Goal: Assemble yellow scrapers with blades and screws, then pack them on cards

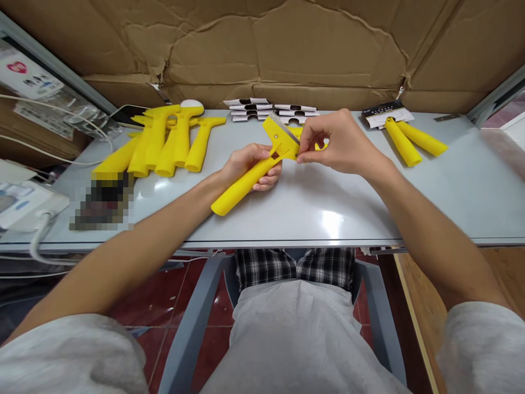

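A yellow scraper (246, 183) with a hollow round handle is held at a slant over the table. My left hand (252, 164) is closed around its neck from behind, fingertips showing underneath. A thin metal blade (289, 130) runs along the edge of the scraper's wide head. Thumb and fingers of my right hand (332, 139) pinch the head's right corner, at the blade's end. Whether they grip the blade, the plastic or a small part cannot be made out. Another yellow piece (322, 146) shows partly behind my right hand.
Several yellow scrapers (199, 145) lie piled at the left. Folded cards (295, 109) are stacked at the back, against cardboard (328, 49). Two scrapers (404, 145) with a black-and-white card (388, 115) lie at the right. A blurred-out object (102, 205) is near the left front.
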The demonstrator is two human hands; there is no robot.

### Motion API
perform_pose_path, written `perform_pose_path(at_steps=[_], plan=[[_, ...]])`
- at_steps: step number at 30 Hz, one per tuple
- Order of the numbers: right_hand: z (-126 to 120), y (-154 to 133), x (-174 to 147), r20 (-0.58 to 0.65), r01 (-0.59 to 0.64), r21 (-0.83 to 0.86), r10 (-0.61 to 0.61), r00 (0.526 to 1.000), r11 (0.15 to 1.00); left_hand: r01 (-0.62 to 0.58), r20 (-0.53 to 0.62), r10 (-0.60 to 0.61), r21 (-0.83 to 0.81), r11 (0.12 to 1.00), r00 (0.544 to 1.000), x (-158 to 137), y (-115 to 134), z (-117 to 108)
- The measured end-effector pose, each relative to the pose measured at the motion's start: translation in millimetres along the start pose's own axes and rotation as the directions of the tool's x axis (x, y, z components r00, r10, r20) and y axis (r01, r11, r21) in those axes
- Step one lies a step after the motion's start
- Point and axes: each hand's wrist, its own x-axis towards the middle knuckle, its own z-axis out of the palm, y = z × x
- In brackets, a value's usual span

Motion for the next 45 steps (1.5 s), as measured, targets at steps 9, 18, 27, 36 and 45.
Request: perform_pose_path(at_steps=[9,18,27,36,45], plan=[[6.8,-8.1,-4.4,0.041,0.081,-0.27,-0.073,0.996,0.959,-0.06,0.044,0.056,0.09,0.994,0.997,0.6,-3.3,-5.1],[4.2,-8.2,-1.5,0.019,0.027,-0.233,-0.023,1.0,0.972,-0.055,0.055,0.048,0.137,0.989,0.997,2.3,-3.1,-10.6],[3.9,7.0,3.9,-0.028,-0.093,0.039,0.094,0.995,0.995,-0.09,0.061,0.082,0.137,0.986,0.995,3.1,-6.5,-6.7],[6.4,4.0,1.5,-0.018,-0.084,-0.034,0.084,0.996,0.996,-0.061,-0.002,0.062,0.071,0.996,0.998,2.4,-6.8,-0.4],[-23.4,-12.6,-1.8,-0.157,-0.127,-0.087,0.112,0.981,0.988,0.019,-0.029,-0.021,-0.065,0.998,0.999,2.7,-6.2,-0.5]])
